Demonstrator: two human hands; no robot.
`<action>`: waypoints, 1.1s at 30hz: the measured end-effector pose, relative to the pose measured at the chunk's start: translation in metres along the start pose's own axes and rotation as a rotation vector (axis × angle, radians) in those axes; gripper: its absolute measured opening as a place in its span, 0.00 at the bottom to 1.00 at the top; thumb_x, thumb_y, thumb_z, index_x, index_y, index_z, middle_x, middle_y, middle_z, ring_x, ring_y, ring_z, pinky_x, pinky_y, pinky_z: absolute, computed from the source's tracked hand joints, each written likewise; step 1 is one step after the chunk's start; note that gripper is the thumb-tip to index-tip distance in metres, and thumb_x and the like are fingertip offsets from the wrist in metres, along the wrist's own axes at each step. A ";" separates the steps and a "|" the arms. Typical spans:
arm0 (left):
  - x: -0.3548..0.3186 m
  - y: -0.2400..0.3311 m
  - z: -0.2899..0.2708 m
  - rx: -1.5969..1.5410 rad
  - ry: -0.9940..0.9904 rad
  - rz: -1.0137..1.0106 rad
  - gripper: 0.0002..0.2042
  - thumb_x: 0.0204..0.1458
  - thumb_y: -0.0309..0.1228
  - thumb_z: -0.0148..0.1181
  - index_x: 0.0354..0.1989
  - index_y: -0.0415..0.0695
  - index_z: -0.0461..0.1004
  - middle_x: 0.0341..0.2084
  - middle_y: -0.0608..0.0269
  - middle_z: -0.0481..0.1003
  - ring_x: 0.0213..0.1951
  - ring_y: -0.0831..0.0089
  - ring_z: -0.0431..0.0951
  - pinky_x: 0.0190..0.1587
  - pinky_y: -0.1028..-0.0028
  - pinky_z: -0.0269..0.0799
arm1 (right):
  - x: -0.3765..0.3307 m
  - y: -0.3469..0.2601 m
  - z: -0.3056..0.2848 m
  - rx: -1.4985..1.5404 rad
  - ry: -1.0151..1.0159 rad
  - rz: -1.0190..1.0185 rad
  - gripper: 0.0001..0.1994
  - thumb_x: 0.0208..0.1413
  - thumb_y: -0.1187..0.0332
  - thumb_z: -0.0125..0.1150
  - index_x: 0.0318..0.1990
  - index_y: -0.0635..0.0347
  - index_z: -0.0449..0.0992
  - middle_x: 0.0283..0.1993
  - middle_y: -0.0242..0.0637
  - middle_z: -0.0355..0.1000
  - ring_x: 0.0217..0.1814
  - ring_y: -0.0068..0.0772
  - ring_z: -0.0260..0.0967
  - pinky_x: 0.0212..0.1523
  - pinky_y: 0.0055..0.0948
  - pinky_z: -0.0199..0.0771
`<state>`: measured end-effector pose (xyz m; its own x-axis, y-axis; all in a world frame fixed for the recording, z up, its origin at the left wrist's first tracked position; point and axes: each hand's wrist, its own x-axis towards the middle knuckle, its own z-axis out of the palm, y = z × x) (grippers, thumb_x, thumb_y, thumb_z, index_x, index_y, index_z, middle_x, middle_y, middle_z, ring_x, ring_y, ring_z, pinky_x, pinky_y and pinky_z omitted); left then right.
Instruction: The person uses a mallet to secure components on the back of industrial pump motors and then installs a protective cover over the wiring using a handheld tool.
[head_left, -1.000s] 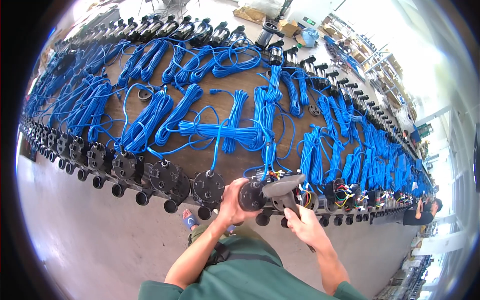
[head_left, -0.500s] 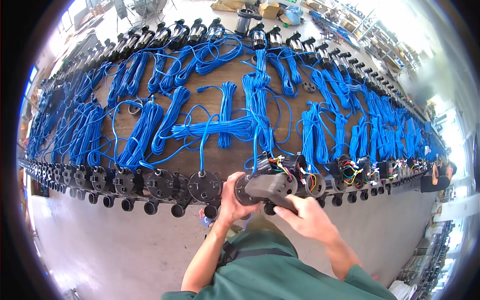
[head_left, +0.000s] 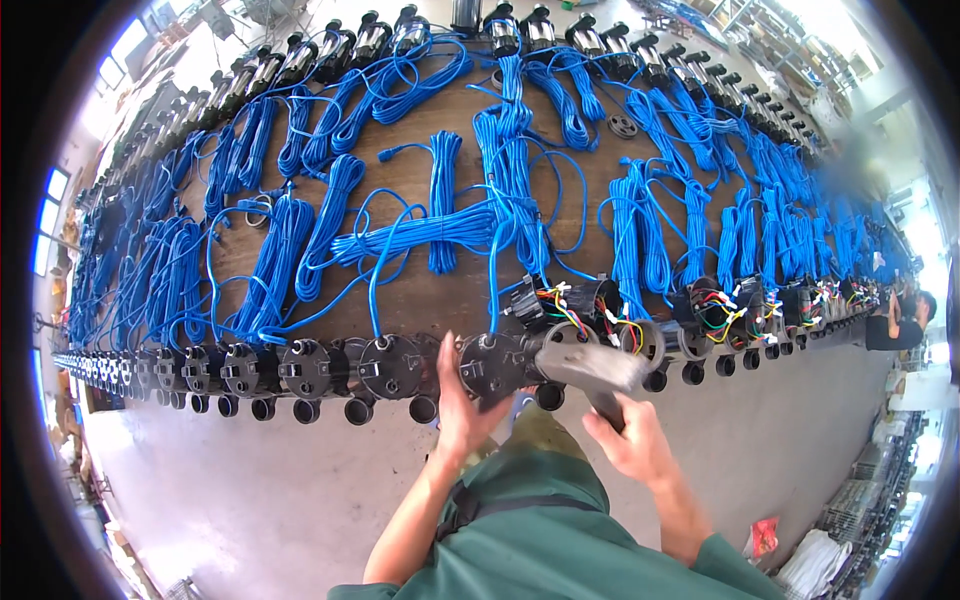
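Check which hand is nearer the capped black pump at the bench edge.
Left. The left hand grips the black pump; the right hand holds a grey power tool beside it.

Left hand (head_left: 462,408) grips a black pump housing (head_left: 492,366) at the near edge of the wooden worktop (head_left: 420,295). Right hand (head_left: 628,446) holds a grey power driver (head_left: 592,370), nose against that housing. Row of like housings runs left; blue cable bundles (head_left: 440,215) cover the worktop; open units with coloured wires (head_left: 570,305) sit right.
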<state>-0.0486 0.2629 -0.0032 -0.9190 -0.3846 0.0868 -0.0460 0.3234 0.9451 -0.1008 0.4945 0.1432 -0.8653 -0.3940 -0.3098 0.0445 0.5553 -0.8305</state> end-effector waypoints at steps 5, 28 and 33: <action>-0.072 -0.054 0.031 0.511 -0.045 -0.279 0.38 0.46 0.32 0.77 0.64 0.35 0.63 0.57 0.42 0.70 0.55 0.53 0.75 0.50 0.59 0.76 | -0.020 0.063 0.021 0.161 0.048 0.151 0.19 0.66 0.54 0.67 0.37 0.65 0.76 0.24 0.25 0.68 0.26 0.19 0.59 0.27 0.27 0.64; -0.056 -0.122 0.062 -0.216 -0.141 -0.425 0.22 0.48 0.32 0.76 0.51 0.43 0.77 0.39 0.63 0.81 0.41 0.69 0.81 0.47 0.67 0.78 | -0.036 0.082 0.070 0.259 0.131 0.147 0.14 0.61 0.67 0.70 0.49 0.67 0.82 0.28 0.37 0.80 0.26 0.24 0.74 0.30 0.29 0.74; -0.067 -0.095 -0.003 0.183 -0.655 -0.791 0.23 0.52 0.43 0.73 0.51 0.39 0.80 0.41 0.49 0.83 0.39 0.61 0.84 0.45 0.64 0.80 | -0.058 0.083 0.027 -0.070 0.480 0.081 0.11 0.60 0.65 0.69 0.38 0.67 0.82 0.22 0.42 0.75 0.21 0.32 0.73 0.25 0.32 0.70</action>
<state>0.0184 0.2551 -0.0980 -0.6309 -0.0174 -0.7757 -0.7358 0.3303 0.5911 -0.0337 0.5436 0.0801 -0.9936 0.0256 -0.1102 0.1019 0.6247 -0.7742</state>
